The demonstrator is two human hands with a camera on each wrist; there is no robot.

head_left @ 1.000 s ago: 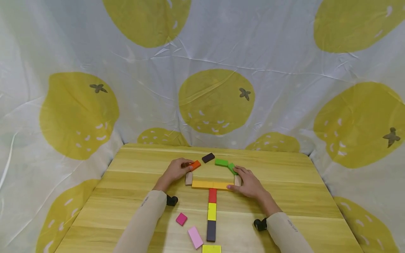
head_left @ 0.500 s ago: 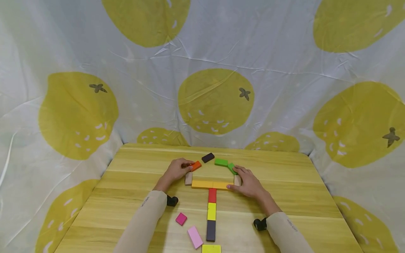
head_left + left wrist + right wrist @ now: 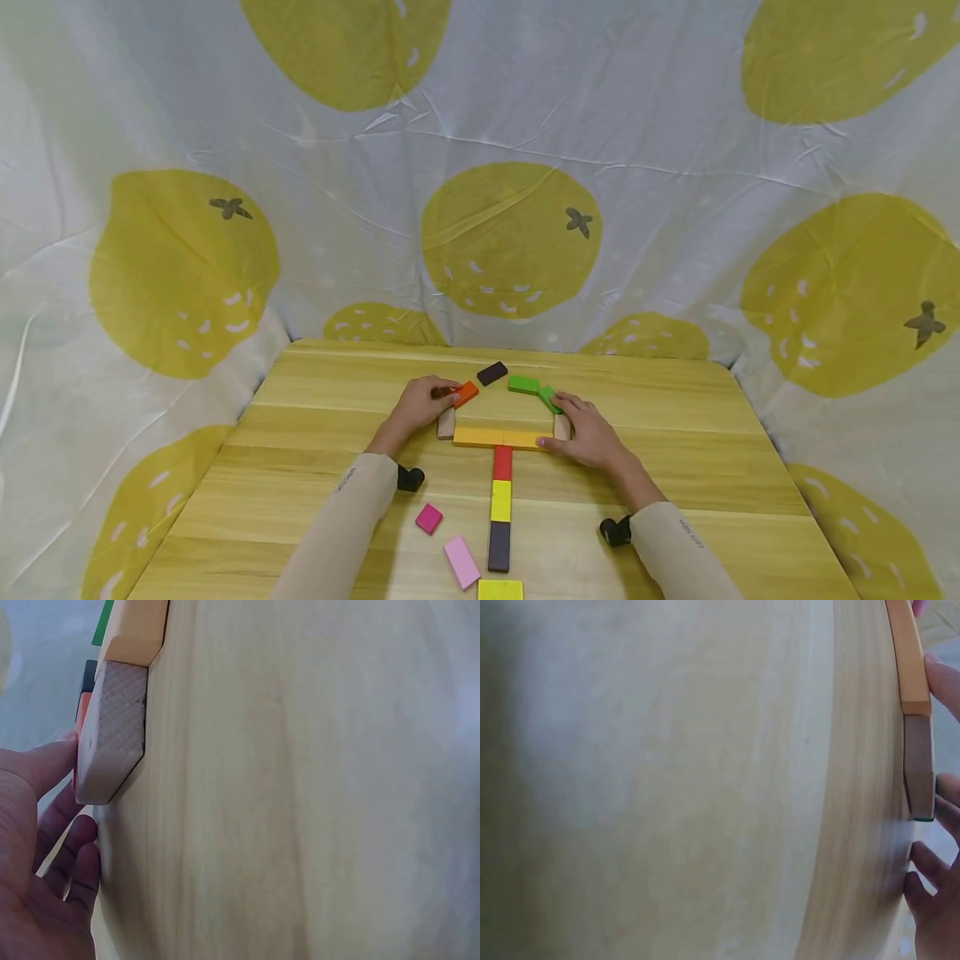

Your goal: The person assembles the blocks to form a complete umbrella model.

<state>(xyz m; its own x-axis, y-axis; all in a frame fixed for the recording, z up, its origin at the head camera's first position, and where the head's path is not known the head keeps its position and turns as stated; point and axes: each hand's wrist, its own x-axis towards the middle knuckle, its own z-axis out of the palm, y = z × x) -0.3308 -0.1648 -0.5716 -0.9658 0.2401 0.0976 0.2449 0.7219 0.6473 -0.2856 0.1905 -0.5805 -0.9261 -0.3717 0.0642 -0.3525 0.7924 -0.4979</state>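
Observation:
My left hand (image 3: 422, 405) pinches an orange-red block (image 3: 467, 392) at its near left end, between thumb and fingers. Just below it lies a plain wooden block (image 3: 446, 423); in the left wrist view this wooden block (image 3: 112, 735) shows slanted ends. My right hand (image 3: 592, 433) spreads around another plain wooden block (image 3: 562, 427). Its thumb touches the right one of two end-to-end orange-yellow blocks (image 3: 480, 437), and its fingertips rest at a tilted green block (image 3: 549, 399). A second green block (image 3: 523, 384) and a dark block (image 3: 492, 373) complete an arch shape.
Below the orange-yellow row runs a column of red (image 3: 502, 462), yellow (image 3: 501, 501) and dark blocks (image 3: 498, 546). A magenta block (image 3: 429, 518), a pink block (image 3: 461, 562) and another yellow block (image 3: 500, 590) lie nearer. A lemon-print curtain (image 3: 660, 250) hangs behind the wooden table (image 3: 675, 417).
The left hand and the orange-red block have shifted very slightly to the right, towards the dark block. The right hand stays where it was.

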